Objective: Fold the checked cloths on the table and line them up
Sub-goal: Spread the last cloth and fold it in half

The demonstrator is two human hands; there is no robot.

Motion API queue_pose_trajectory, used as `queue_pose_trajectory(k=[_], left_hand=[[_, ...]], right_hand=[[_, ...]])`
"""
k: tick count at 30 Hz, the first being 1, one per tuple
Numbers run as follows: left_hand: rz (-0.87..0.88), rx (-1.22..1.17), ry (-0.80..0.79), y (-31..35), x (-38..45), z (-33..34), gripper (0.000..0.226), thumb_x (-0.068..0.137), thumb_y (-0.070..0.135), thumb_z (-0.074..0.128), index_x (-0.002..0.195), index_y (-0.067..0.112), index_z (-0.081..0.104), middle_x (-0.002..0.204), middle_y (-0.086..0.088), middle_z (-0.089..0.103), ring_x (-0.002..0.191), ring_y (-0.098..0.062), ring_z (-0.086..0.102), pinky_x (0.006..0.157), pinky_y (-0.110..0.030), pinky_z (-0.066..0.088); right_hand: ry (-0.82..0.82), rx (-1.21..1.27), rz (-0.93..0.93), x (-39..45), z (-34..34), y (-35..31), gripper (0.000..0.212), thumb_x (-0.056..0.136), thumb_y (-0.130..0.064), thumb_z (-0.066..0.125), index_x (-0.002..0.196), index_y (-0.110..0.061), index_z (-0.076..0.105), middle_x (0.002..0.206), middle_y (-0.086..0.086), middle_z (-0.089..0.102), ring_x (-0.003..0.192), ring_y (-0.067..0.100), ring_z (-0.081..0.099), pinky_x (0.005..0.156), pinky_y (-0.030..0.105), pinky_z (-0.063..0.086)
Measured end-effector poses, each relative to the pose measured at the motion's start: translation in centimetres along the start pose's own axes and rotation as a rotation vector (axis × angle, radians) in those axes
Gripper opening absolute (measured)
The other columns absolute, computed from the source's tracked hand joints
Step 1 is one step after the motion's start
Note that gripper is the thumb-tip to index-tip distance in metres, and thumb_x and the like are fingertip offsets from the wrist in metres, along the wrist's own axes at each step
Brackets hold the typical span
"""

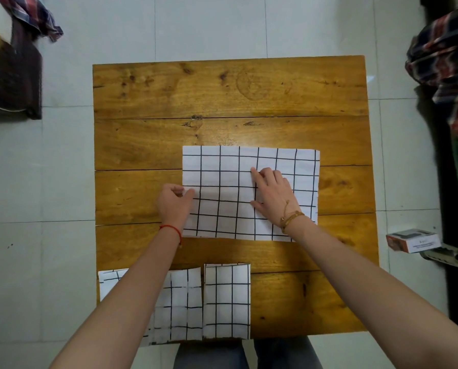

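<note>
Three folded checked cloths already sit side by side along the counter's near edge at 6 o'clock, the leftmost partly hidden under the left forearm; a fourth, larger checked cloth lies flat at the counter's centre, seemingly half folded and awaiting its next fold. At 9 o'clock of that cloth the left hand has its fingers curled, pinching the left edge, probably to lift it across; toward 3 o'clock the right hand rests on the fabric with fingers spread and released, apparently pinning it so the layers do not slide. Bare counter at 5 o'clock, just right of the row, looks like the likely spot for this piece. On the tiled floor, a dark basket stands at 10 o'clock; plaid clothing hangs at 2 o'clock; a small box lies at 4 o'clock; none obstructs the fold.
</note>
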State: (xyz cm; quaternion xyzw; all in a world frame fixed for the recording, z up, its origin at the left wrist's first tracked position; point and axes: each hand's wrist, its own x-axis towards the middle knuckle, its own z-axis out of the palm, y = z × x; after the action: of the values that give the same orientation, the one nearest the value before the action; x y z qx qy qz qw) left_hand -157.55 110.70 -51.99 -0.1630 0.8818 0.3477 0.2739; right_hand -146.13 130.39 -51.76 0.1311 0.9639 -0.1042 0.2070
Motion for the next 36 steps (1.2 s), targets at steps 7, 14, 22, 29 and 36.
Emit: queue_pose_trajectory(k=[7,14,22,29,36], left_hand=[[-0.018,0.131,-0.028,-0.6,-0.1,-0.2,0.032,0.084,0.034,0.070,0.104,0.010,0.059,0.091,-0.005,0.061,0.087,-0.022,0.058,0.080,-0.038,0.054],[0.128,0.005,-0.179,0.3,-0.9,-1.6,0.032,0.088,0.034,0.064,0.069,0.017,0.044,0.062,0.002,0.038,0.058,-0.014,0.036,0.055,-0.025,0.033],[0.329,-0.244,-0.484,2.9,-4.8,-5.1,0.041,0.083,0.021,0.072,0.109,0.042,0.049,0.107,0.009,0.070,0.095,-0.004,0.068,0.078,-0.025,0.058],[0.515,-0.012,-0.529,5.1,-7.0,-1.2,0.070,0.089,0.015,0.061,0.147,0.034,0.026,0.082,0.003,0.048,0.065,-0.010,0.045,0.060,-0.025,0.048],[0.504,-0.328,-0.307,5.7,-9.0,0.0,0.066,0.083,0.008,0.046,0.145,0.030,0.035,0.068,0.014,0.052,0.048,-0.007,0.035,0.041,-0.024,0.035]], right_hand=[[0.020,0.020,0.005,-0.1,0.3,0.1,0.085,0.081,-0.046,0.064,0.148,-0.013,0.023,0.128,0.009,0.042,0.113,0.026,0.042,0.093,0.036,0.042],[0.009,0.022,0.003,0.1,0.3,-0.2,0.090,0.080,-0.050,0.064,0.149,-0.014,0.020,0.129,0.008,0.040,0.115,0.025,0.041,0.095,0.035,0.040],[0.019,0.028,-0.100,1.8,0.4,-3.8,0.091,0.078,-0.053,0.066,0.148,-0.016,0.021,0.127,0.008,0.042,0.112,0.026,0.042,0.096,0.037,0.040],[0.091,0.037,-0.077,1.8,0.8,-3.9,0.071,0.066,-0.038,0.076,0.121,-0.008,0.041,0.104,0.012,0.049,0.090,0.028,0.048,0.078,0.037,0.044],[0.087,0.008,-0.041,2.3,-0.6,-0.2,0.091,0.083,-0.057,0.058,0.152,-0.021,0.010,0.104,0.007,0.045,0.089,0.021,0.043,0.079,0.034,0.041]])
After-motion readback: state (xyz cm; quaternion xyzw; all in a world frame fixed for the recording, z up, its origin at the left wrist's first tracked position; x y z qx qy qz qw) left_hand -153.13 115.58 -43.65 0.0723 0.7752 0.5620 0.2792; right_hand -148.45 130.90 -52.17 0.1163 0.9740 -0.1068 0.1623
